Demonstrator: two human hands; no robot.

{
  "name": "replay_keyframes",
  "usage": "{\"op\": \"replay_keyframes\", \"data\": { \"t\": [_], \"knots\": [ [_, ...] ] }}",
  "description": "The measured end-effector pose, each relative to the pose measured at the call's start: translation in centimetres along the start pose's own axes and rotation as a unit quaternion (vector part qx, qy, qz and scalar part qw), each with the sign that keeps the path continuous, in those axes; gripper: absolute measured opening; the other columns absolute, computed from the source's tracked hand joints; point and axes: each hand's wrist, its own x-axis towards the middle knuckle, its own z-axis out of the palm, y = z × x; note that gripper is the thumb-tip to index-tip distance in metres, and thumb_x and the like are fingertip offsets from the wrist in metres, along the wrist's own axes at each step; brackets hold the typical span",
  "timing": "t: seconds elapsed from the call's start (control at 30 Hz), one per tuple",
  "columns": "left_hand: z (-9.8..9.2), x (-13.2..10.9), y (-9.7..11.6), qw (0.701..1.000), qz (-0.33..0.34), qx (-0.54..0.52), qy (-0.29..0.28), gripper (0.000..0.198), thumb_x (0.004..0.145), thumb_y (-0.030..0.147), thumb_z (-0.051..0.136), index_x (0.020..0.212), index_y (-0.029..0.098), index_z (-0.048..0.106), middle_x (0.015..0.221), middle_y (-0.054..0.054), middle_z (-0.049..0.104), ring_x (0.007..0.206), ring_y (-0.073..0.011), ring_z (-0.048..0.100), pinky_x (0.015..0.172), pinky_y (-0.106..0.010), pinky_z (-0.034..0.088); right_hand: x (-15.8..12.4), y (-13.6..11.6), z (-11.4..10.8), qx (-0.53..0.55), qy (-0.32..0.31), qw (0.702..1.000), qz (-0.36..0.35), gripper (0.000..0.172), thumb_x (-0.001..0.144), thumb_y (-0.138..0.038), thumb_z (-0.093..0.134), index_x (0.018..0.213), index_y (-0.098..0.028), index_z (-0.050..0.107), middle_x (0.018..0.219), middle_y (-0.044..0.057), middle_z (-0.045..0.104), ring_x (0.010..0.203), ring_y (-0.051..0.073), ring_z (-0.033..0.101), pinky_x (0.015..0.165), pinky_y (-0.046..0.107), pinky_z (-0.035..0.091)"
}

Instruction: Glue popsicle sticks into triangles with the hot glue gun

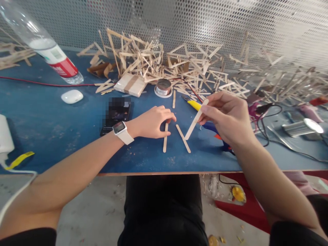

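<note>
My right hand (228,118) pinches a craft stick (195,122) by its upper end between thumb and fingers. The lower end of that stick slants down to the middle of a second craft stick (183,138) on the blue table; I cannot tell whether they touch. My left hand (156,123) hovers over a third craft stick (165,140), thumb and forefinger apart on either side of it. Partly behind my right hand lies a blue glue gun (210,127), beside a yellow-handled tool (194,105). Another stick (174,99) lies farther back.
Behind are a heap of loose sticks (143,56), a wrapped bundle of sticks (130,84) and a small tin (163,87). A phone (116,114), white case (72,96) and water bottle (61,63) stand left. Solder wire (302,127) and cables lie right. The table's front edge (164,173) is near.
</note>
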Motion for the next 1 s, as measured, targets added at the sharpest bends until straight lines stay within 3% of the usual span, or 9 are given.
{"op": "replay_keyframes", "data": {
  "t": [0.13, 0.23, 0.33, 0.43, 0.67, 0.83, 1.0],
  "knots": [
    [0.1, -0.1, -0.2, 1.0, 0.008, -0.021, 0.002, 0.033, 0.089, 0.029, 0.074, 0.12, 0.019, 0.069, 0.107, -0.007, 0.073, 0.1, -0.0272, 0.062, 0.094, -0.041, 0.049, 0.1, 0.6, 0.9, 0.017, -0.04, 0.999, 0.011, 0.029, 0.081, -0.04, 0.095, 0.092, -0.026, 0.073, 0.075, 0.0, 0.076, 0.061, 0.02, 0.074, 0.061, 0.039, 0.068],
    [0.2, -0.2, -0.1, 1.0, -0.004, -0.003, 0.011, 0.037, 0.088, 0.029, 0.078, 0.122, 0.018, 0.067, 0.119, -0.01, 0.071, 0.109, -0.029, 0.064, 0.099, -0.042, 0.05, -0.1, 1.0, 1.5, 0.028, -0.072, 0.997, 0.017, 0.03, 0.083, -0.042, 0.094, 0.094, -0.025, 0.073, 0.078, 0.001, 0.077, 0.061, 0.019, 0.074, 0.059, 0.037, 0.067],
    [0.5, -0.4, 0.5, 0.996, -0.048, 0.071, 0.011, 0.034, 0.095, 0.037, 0.079, 0.116, 0.014, 0.065, 0.116, -0.011, 0.07, 0.108, -0.0293, 0.067, 0.097, -0.041, 0.051, -0.7, 1.9, 2.3, -0.007, -0.133, 0.99, 0.037, 0.032, 0.084, -0.045, 0.094, 0.098, -0.023, 0.075, 0.08, 0.002, 0.078, 0.063, 0.019, 0.075, 0.058, 0.034, 0.066],
    [1.1, -0.7, 1.5, 0.987, -0.09, 0.132, 0.005, 0.024, 0.106, 0.036, 0.068, 0.11, 0.013, 0.066, 0.105, -0.011, 0.072, 0.103, -0.0296, 0.068, 0.091, -0.041, 0.051, -1.2, 3.1, 3.2, -0.07, -0.186, 0.978, 0.064, 0.037, 0.088, -0.051, 0.089, 0.104, -0.022, 0.074, 0.079, 0.003, 0.077, 0.059, 0.018, 0.072, 0.051, 0.03, 0.062],
    [2.9, -1.1, 2.9, 0.975, -0.118, 0.187, 0.037, 0.022, 0.111, 0.02, 0.049, 0.113, 0.009, 0.068, 0.11, -0.016, 0.072, 0.106, -0.0335, 0.069, 0.082, -0.043, 0.049, -1.4, 5.5, 4.0, -0.128, -0.148, 0.977, 0.085, 0.047, 0.091, -0.057, 0.082, 0.12, -0.022, 0.072, 0.091, 0.004, 0.078, 0.044, 0.013, 0.062, 0.036, 0.027, 0.048],
    [3.4, -1.7, 3.0, 0.971, -0.093, 0.214, 0.046, 0.019, 0.11, 0.014, 0.049, 0.115, 0.009, 0.067, 0.111, -0.016, 0.071, 0.106, -0.0339, 0.068, 0.081, -0.043, 0.047, -1.3, 5.9, 4.7, -0.2, -0.122, 0.971, 0.052, 0.03, 0.094, -0.047, 0.076, 0.116, -0.025, 0.073, 0.097, 0.003, 0.081, 0.042, 0.013, 0.061, 0.043, 0.03, 0.049],
    [3.6, -2.7, 2.8, 0.969, -0.089, 0.221, 0.07, 0.018, 0.112, 0.019, 0.048, 0.112, 0.011, 0.064, 0.11, -0.015, 0.069, 0.106, -0.0334, 0.067, 0.082, -0.044, 0.048, -1.8, 6.0, 5.7, -0.24, -0.105, 0.965, 0.024, 0.025, 0.096, -0.045, 0.073, 0.111, -0.026, 0.077, 0.098, 0.004, 0.082, 0.048, 0.015, 0.059, 0.049, 0.034, 0.049]
  ]
}}
